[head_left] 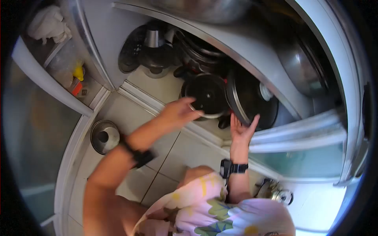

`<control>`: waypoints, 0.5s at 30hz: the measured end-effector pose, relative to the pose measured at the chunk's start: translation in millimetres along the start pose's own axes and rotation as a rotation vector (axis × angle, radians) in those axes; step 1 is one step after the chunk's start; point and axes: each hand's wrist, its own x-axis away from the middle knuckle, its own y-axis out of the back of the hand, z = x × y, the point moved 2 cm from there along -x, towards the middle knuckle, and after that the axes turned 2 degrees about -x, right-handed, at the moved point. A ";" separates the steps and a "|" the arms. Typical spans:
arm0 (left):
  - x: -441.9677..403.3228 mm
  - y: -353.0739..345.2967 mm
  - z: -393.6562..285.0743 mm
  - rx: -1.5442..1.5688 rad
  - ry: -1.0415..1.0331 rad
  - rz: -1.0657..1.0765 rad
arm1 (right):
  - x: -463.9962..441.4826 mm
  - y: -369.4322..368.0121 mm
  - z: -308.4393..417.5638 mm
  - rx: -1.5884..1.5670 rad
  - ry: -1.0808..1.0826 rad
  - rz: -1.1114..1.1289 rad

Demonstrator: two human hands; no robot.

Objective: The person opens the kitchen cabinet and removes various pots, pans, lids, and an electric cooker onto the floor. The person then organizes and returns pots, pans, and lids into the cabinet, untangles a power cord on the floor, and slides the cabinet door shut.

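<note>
My left hand (pixel 179 113) is at the near left rim of a dark pot (pixel 206 92) on the cabinet floor. Its thumb and fingers are apart and slightly blurred; whether they touch the rim is hard to tell. A large glass lid (pixel 254 104) with a metal rim and pale knob stands tilted to the right of the pot. My right hand (pixel 241 131) holds the lid's lower edge, its thumb on the knob side and its fingers at the rim.
Behind the pot are stacked dark pans (pixel 199 49) and a clear jug-like vessel (pixel 155 55). A large metal pan (pixel 301 63) sits on the shelf above. On the tiled floor, a metal bowl (pixel 105 137) stands left. An open cabinet door (pixel 39 118) flanks the left side.
</note>
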 end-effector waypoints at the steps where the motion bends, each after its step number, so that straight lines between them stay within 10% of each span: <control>1: -49.7 -26.3 0.5 -0.156 0.001 0.062 | 3.4 -3.8 0.9 -0.006 0.007 0.022; 4: -125.1 -92.6 -3.9 0.529 0.348 0.244 | 12.1 -18.3 0.5 0.029 0.031 0.004; 6: -147.2 -114.4 -7.5 0.462 0.490 0.097 | 8.3 -16.7 1.8 0.049 0.012 0.013; 11: -168.4 -136.8 16.2 0.820 0.361 0.110 | 3.3 -12.8 0.5 0.068 0.027 0.028; 15: -169.6 -154.8 4.7 0.663 0.302 -0.303 | 8.0 -15.4 1.3 -0.029 0.023 0.111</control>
